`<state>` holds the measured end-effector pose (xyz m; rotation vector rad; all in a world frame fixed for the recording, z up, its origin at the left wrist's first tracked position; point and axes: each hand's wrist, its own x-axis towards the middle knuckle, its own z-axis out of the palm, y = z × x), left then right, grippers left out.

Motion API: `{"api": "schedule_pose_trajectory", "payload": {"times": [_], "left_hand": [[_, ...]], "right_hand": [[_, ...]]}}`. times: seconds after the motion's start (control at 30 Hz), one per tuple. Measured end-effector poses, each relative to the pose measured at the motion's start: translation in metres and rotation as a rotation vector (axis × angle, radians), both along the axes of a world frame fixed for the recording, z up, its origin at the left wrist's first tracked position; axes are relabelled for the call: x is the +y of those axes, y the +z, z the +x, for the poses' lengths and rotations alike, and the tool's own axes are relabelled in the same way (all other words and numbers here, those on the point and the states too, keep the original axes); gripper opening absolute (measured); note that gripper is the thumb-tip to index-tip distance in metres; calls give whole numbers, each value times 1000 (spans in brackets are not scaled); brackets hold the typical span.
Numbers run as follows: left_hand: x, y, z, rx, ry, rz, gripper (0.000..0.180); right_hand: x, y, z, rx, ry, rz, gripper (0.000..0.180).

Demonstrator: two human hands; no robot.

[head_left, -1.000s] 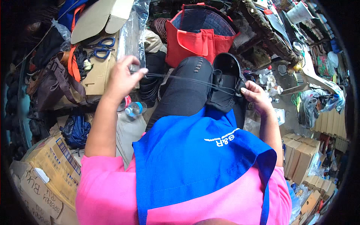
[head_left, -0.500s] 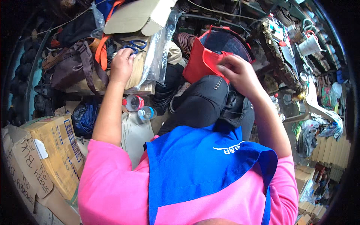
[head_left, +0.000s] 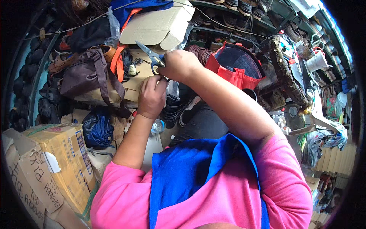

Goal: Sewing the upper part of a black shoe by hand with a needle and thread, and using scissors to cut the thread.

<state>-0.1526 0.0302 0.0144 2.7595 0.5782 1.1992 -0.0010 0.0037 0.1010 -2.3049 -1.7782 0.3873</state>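
A pair of scissors (head_left: 149,52) with dark blue handles points its blades up and to the left. My right hand (head_left: 180,65), reaching across from the right, is closed around the handle side. Just below, my left hand (head_left: 151,97) has its fingers pinched together close to the lower handle loop. A small dark bit shows at those fingertips, too hidden to name. Both hands are nearly touching, over the near right edge of a board (head_left: 135,78) with a cardboard piece (head_left: 158,23) beyond it.
A dark bag (head_left: 82,74) with straps lies left of the board. A red bag (head_left: 234,65) stands open at the right. Bottles (head_left: 157,126) are below my left wrist. Cardboard boxes (head_left: 63,156) fill the lower left; shoe shelves (head_left: 236,9) line the back.
The scissors have come up off the board, now with their blades raised. My right hand has moved left from the red bag to the scissors. My left hand has moved right and nearer.
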Motion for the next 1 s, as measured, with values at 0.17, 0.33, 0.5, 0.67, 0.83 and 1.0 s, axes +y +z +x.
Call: {"api": "schedule_pose_trajectory", "payload": {"times": [0.17,0.33,0.5,0.67,0.83,1.0], "left_hand": [[-28,21,25,-51,-243,14,19],[-76,37,64,-315,-689,-289,39],[-110,7,120,46,-871,-677,21],[-161,-29,162,563,-852,-381,47],[-158,-44,172,498,-1020,-546,20],[-104,-30,135,466,-822,-1191,30]], "right_hand": [[-45,-11,46,-10,16,122,43],[-169,5,87,694,-292,184,35],[-285,-19,98,1041,-591,446,33],[-300,-57,97,330,-925,246,88],[-331,-96,117,524,-928,239,56],[-361,-107,130,991,-854,422,33]]}}
